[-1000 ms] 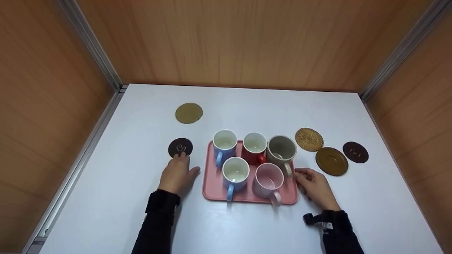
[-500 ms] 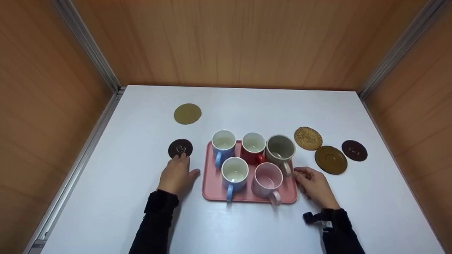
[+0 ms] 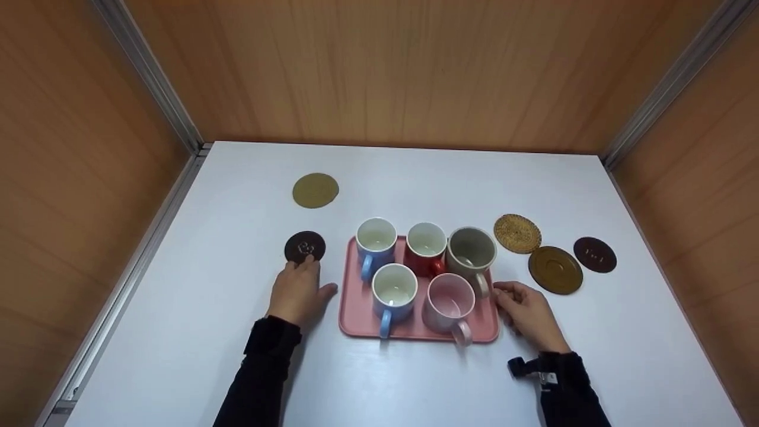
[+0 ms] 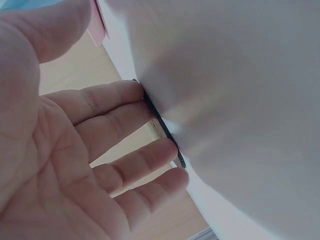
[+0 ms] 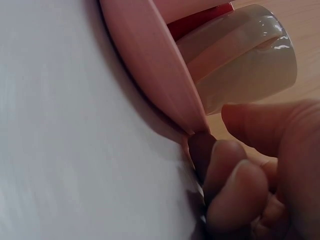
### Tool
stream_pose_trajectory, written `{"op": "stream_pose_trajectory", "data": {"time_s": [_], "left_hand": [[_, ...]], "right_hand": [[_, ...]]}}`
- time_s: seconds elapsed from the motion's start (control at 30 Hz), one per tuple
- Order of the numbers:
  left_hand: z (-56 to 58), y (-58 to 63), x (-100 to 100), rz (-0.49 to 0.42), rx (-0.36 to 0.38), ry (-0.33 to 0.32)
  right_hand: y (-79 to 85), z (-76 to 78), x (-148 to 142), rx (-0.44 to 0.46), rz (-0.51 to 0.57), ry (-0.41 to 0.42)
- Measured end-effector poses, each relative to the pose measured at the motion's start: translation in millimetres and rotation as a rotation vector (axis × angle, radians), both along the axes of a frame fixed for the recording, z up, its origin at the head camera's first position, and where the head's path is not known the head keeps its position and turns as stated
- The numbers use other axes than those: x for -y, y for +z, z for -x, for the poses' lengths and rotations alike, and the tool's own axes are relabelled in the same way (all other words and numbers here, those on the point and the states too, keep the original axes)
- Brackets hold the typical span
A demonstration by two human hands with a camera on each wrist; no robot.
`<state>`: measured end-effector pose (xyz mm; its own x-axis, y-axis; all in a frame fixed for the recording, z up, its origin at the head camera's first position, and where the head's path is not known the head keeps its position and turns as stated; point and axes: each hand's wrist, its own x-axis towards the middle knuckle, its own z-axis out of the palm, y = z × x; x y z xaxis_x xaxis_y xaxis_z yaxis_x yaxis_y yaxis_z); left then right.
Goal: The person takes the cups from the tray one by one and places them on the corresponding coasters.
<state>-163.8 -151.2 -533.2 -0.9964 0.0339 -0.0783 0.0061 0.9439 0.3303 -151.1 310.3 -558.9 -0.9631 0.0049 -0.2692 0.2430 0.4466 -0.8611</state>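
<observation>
My left hand (image 3: 297, 292) lies left of the tray, its fingertips on the near edge of a dark round coaster (image 3: 304, 244). In the left wrist view the fingers (image 4: 127, 160) stretch out to the thin dark coaster edge (image 4: 162, 125), thumb apart. On the pink tray (image 3: 356, 314) stand two blue mugs (image 3: 376, 237) (image 3: 395, 290), a red mug (image 3: 426, 249), a grey-green mug (image 3: 468, 252) and a pink mug (image 3: 447, 308). My right hand (image 3: 529, 314) rests at the tray's right edge, fingers loosely bent, a fingertip at the tray's rim (image 5: 155, 65).
An olive coaster (image 3: 315, 190) lies at the back left. Right of the tray are a woven coaster (image 3: 517, 233), a brown coaster (image 3: 555, 270) and another dark coaster (image 3: 595, 255). Wooden walls (image 3: 379, 71) enclose the white table (image 3: 178, 332) at the back and sides.
The dark coaster under my left fingertips has shifted very slightly to the right, along with the hand. My right hand, the tray and the mugs have stayed in place.
</observation>
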Motion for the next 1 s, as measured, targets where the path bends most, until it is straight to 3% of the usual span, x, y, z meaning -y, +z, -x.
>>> {"op": "stream_pose_trajectory", "data": {"time_s": [0.5,1.0], "left_hand": [[-1.6,0.0,-3.1,-0.003,0.012,0.026],[-3.5,2.7,-3.5,-0.014,0.038,0.000]], "right_hand": [[0.5,-0.4,0.9,0.002,0.016,-0.004],[0.4,-1.6,0.4,0.000,0.005,-0.005]]}}
